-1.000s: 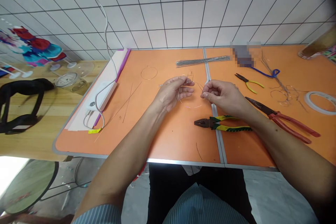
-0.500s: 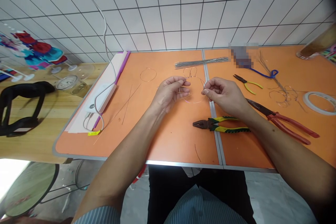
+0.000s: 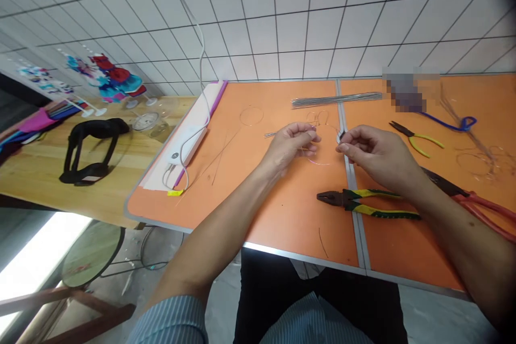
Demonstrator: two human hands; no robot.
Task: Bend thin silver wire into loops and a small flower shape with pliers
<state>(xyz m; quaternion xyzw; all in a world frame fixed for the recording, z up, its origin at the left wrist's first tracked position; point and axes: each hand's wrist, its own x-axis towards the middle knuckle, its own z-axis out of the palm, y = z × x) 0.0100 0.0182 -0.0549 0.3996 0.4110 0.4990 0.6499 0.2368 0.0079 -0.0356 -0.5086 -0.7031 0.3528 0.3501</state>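
Note:
A thin wire ring (image 3: 320,164) with two small loops along its far side spans the gap between my hands, just above the orange table. My left hand (image 3: 289,146) pinches the ring's left side between thumb and fingers. On the opposite side my right hand (image 3: 371,151) is closed, thumb against forefinger, on the ring; a small dark and pale bit shows at its fingertips, too small to name. Combination pliers (image 3: 336,199) with yellow-green handles lie below the hands, partly under my right forearm. Behind them rests a bundle of straight wires (image 3: 336,100).
Small yellow-handled pliers (image 3: 415,137), red-handled pliers (image 3: 463,193) and tangled wire (image 3: 479,158) lie right. A separate wire circle (image 3: 251,116), loose wires and a white power strip (image 3: 187,148) with its cable are left. A black strap frame (image 3: 94,150) sits on the wooden table.
The head view has swung left, so everything appears further right. Both hands keep their hold on the wire ring, with only slight finger movement.

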